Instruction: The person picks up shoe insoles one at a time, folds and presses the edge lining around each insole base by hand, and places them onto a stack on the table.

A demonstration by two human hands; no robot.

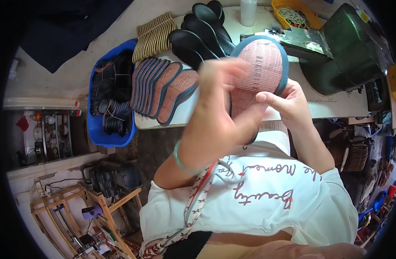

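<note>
1. Head view: both hands were up in front of the chest, well above the workbench [336,105]. The shoe insole [260,64], reddish face and blue rim, stood with its long axis running up and away from the person.
2. The right hand [288,103] was clamped on the insole's lower right edge, thumb across the face.
3. The left hand [219,112], blurred, covered the lower left part; whether it was clenched on it I couldn't tell.
4. Behind, a fanned row of insoles [163,88] lay beside a blue tub [96,129].

White short-sleeved T-shirt [267,194] with red cursive lettering, green bangle [179,159] on left wrist, red-and-white patterned lanyard [197,198] at frame centre
</note>
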